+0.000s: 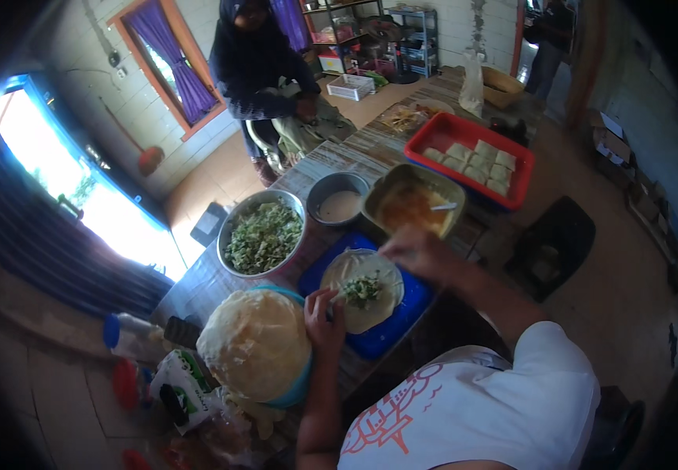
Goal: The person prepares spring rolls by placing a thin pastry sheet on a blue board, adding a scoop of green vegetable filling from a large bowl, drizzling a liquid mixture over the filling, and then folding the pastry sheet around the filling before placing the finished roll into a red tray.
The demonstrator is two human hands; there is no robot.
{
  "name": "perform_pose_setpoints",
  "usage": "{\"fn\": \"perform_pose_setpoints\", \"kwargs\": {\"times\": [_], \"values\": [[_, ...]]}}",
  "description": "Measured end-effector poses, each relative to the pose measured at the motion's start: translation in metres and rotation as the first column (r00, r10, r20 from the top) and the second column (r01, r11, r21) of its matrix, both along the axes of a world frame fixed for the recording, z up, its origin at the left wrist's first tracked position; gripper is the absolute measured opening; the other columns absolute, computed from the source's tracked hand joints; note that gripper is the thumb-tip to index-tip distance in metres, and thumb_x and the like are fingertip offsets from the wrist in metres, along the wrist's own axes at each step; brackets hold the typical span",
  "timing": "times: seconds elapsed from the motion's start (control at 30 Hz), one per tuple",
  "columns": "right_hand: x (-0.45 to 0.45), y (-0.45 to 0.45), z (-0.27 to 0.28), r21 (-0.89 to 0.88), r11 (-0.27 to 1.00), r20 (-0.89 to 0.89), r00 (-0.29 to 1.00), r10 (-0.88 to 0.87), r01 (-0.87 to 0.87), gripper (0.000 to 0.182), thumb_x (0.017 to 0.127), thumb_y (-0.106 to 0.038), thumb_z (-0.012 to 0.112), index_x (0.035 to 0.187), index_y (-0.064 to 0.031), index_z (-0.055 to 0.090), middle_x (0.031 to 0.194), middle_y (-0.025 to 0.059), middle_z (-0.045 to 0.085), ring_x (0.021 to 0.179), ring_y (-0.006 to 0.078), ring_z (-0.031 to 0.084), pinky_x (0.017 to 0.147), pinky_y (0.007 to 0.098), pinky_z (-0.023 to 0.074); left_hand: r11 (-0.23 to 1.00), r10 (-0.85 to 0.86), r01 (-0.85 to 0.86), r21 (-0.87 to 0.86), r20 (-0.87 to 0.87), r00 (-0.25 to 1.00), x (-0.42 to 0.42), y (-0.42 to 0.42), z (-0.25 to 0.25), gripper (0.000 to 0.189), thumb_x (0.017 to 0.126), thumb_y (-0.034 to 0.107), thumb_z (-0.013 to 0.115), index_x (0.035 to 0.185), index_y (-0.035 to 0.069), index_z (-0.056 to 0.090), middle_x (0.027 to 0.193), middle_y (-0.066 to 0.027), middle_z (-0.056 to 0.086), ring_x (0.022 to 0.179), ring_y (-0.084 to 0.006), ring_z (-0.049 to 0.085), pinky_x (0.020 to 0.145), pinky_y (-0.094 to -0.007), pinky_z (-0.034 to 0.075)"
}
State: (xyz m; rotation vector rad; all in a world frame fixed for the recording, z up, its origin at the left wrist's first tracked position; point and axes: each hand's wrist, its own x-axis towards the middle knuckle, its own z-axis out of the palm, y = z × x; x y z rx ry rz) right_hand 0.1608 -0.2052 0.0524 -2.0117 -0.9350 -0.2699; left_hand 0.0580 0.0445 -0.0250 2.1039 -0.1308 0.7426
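A thin round dough wrapper [374, 314] lies on a blue plastic board or upturned tray [368, 346], with a heap of chopped green vegetable filling [362, 289] on it. My left hand [324, 320] pinches the wrapper's left edge. Beside that hand rises a tall stack of round wrappers [256, 341] on a turquoise container [293, 385]. My right hand [414, 252] is above the wrapper's upper right edge, close to a square olive bowl [371, 205] of orange liquid [409, 208] with a spoon [443, 207] in it. Blur hides whether its fingers hold anything.
A metal basin [299, 226] of chopped greens and a round pan [316, 197] of pale liquid stand beyond the board. A red tray [518, 197] holds several folded parcels [477, 164]. Packets [183, 388] and jars [133, 335] crowd the left. Another person [262, 76] stands across the table.
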Motion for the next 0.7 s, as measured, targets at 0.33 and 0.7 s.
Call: {"fn": "perform_pose_setpoints", "kwargs": {"times": [0.33, 0.7], "values": [[0.112, -0.115, -0.010, -0.724, 0.609, 0.189, 0.942, -0.277, 0.324, 0.015, 0.069, -0.020, 0.074, 0.083, -0.0159, 0.071, 0.082, 0.0059, 0.070, 0.086, 0.0277, 0.067, 0.078, 0.0441, 0.0500, 1.000, 0.004, -0.004, 0.026, 0.006, 1.000, 0.001, -0.003, 0.003, 0.020, 0.083, 0.007, 0.065, 0.103, 0.006, 0.067, 0.107, -0.0173, 0.064, 0.101, -0.0368, 0.062, 0.088, -0.0452, 0.050], [0.137, -0.075, -0.027, -0.626, 0.702, 0.128, 0.933, -0.336, 0.339, 0.013, 0.075, -0.020, 0.071, 0.086, -0.0129, 0.072, 0.084, 0.0097, 0.070, 0.084, 0.0309, 0.068, 0.075, 0.0435, 0.0534, 0.998, 0.012, -0.011, 0.055, -0.006, 1.000, 0.001, 0.000, 0.000, 0.020, 0.083, 0.009, 0.066, 0.103, 0.007, 0.067, 0.108, -0.0169, 0.065, 0.102, -0.0363, 0.062, 0.087, -0.0453, 0.050]]}}
